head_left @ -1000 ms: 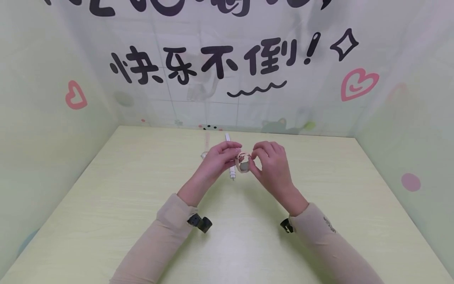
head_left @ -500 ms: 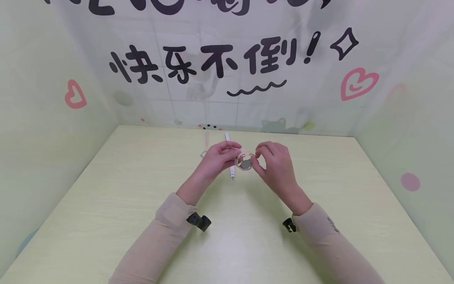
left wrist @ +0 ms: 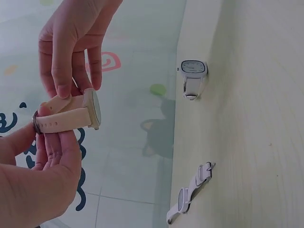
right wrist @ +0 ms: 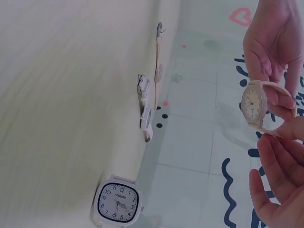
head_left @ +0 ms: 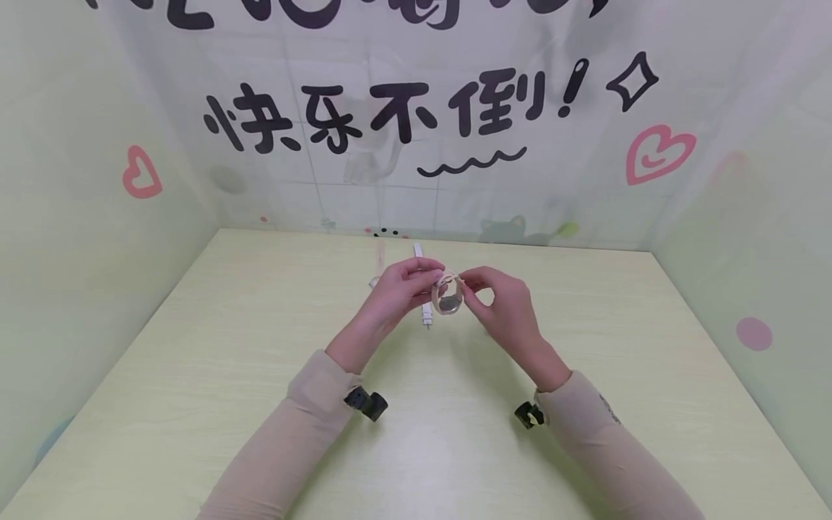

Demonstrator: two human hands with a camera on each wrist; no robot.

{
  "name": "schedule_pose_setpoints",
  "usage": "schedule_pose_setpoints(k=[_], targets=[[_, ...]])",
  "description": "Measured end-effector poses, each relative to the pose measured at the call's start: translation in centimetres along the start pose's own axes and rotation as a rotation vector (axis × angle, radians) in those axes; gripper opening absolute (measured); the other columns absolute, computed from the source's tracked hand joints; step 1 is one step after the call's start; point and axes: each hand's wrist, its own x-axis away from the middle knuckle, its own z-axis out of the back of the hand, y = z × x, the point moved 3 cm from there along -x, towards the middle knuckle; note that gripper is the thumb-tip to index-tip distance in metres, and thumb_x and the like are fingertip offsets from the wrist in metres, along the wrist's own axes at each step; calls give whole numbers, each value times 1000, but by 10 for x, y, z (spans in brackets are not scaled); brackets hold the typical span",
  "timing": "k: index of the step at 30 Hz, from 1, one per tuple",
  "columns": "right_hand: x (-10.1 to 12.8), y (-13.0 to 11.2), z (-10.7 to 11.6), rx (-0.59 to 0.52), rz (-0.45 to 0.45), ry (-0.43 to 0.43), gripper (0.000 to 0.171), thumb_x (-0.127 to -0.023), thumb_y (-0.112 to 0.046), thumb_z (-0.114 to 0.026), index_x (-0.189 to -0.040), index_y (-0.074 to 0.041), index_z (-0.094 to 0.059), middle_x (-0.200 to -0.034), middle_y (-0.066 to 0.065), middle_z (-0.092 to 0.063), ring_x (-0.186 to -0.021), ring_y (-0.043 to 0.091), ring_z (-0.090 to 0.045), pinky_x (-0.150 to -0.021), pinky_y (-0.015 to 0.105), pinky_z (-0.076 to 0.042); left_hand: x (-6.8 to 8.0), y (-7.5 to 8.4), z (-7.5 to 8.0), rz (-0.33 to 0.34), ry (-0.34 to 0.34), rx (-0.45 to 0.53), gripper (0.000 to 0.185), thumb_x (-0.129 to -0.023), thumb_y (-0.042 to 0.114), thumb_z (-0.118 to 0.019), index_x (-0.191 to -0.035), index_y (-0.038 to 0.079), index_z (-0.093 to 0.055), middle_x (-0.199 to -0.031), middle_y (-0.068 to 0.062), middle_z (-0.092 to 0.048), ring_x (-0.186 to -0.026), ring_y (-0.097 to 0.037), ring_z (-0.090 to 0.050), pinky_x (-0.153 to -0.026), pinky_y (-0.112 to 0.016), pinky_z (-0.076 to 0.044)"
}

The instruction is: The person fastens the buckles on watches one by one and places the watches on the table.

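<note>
A wristwatch (head_left: 448,305) with a pale pink strap is held above the table, its strap bent round into a loop. My left hand (head_left: 406,287) grips the strap by the buckle end (left wrist: 36,122). With thumb and fingertips my right hand (head_left: 505,303) pinches the strap from the other side. The round white dial (right wrist: 254,103) faces away from the strap loop in the right wrist view. Whether the strap is fastened in the buckle I cannot tell.
Behind my hands lie a white watch (head_left: 426,315) and a pink-strapped one (head_left: 380,254), partly covered by my left hand. A white square-faced watch (right wrist: 118,202) also rests on the table (head_left: 416,448). A printed curtain (head_left: 364,188) closes off the back.
My right hand first drew slightly to the right, and its fingers now lie straighter against the strap. The watch loop tilts a little differently; the left hand barely moves.
</note>
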Motion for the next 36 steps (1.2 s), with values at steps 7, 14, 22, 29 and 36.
schedule_pose_setpoints(k=[7, 14, 22, 29, 36], targets=[[-1, 3, 1, -68, -44, -8, 11, -90, -8, -71, -101, -3, -72, -92, 10, -76, -80, 20, -73, -74, 34, -62, 0, 0, -1, 2, -40, 4, 35, -97, 6, -62, -131, -1, -56, -109, -5, -67, -94, -9, -67, -100, -34, -55], [0, 7, -2, -84, -71, -31, 14, -91, -8, -71, -104, -3, -70, -97, 10, -75, -83, 21, -73, -76, 35, -62, 1, 2, -1, 9, -49, -1, 36, -100, 8, -58, -135, -2, -55, -127, -19, -65, -100, -10, -68, -101, -38, -54], [1, 7, -1, -199, -53, -97, 35, -92, -8, -70, -126, -2, -64, -117, 14, -72, -94, 26, -72, -79, 39, -62, 0, 1, 0, 20, -49, 18, 34, -102, 11, -55, -134, -2, -56, -132, -23, -63, -107, -15, -69, -98, -35, -55], [4, 8, -2, -295, -65, -323, 72, -84, -14, -81, -145, -3, -46, -141, 12, -57, -117, 29, -62, -90, 40, -60, -1, 1, 3, 25, -27, 42, 32, -103, 12, -55, -131, -2, -58, -130, -21, -65, -104, -14, -70, -96, -32, -56], [4, 9, -3, -320, -32, -356, 76, -82, -7, -81, -148, -2, -42, -139, 15, -56, -120, 31, -60, -91, 38, -59, -1, 0, 4, 43, -27, 51, 32, -103, 13, -55, -131, -2, -58, -127, -20, -67, -102, -13, -71, -94, -30, -57]])
